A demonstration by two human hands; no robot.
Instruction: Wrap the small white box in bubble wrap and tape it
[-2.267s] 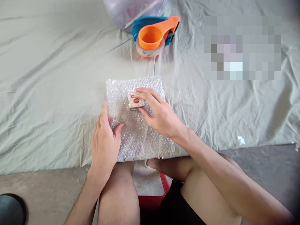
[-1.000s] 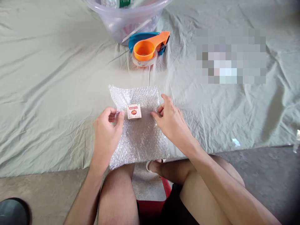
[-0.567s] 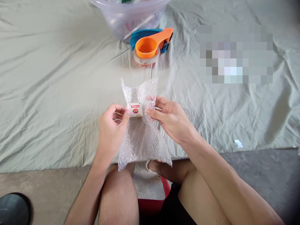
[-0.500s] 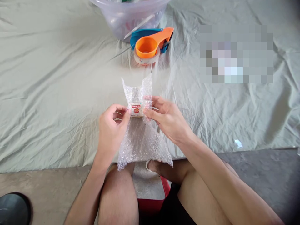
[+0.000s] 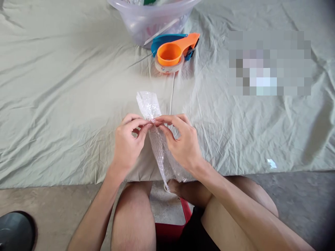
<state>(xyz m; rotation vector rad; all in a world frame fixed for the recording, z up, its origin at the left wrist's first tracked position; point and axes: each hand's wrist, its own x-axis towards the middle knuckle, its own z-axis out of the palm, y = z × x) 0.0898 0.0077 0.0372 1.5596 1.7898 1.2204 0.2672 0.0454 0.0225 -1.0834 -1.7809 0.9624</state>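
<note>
The left hand (image 5: 128, 138) and right hand (image 5: 184, 141) nearly meet over there, each pinching the folded bubble wrap (image 5: 157, 146), whose near end reaches past the cloth (image 5: 78, 97)'s edge. Beyond sits an orange-and-blue tape dispenser (image 5: 183, 44), just before a translucent purple basin (image 5: 157, 19).

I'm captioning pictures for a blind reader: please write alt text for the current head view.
A bare left hand and right hand pinch folded bubble wrap near the edge of a pale green cloth. Beyond sit an orange tape dispenser and a translucent purple tub.
</note>
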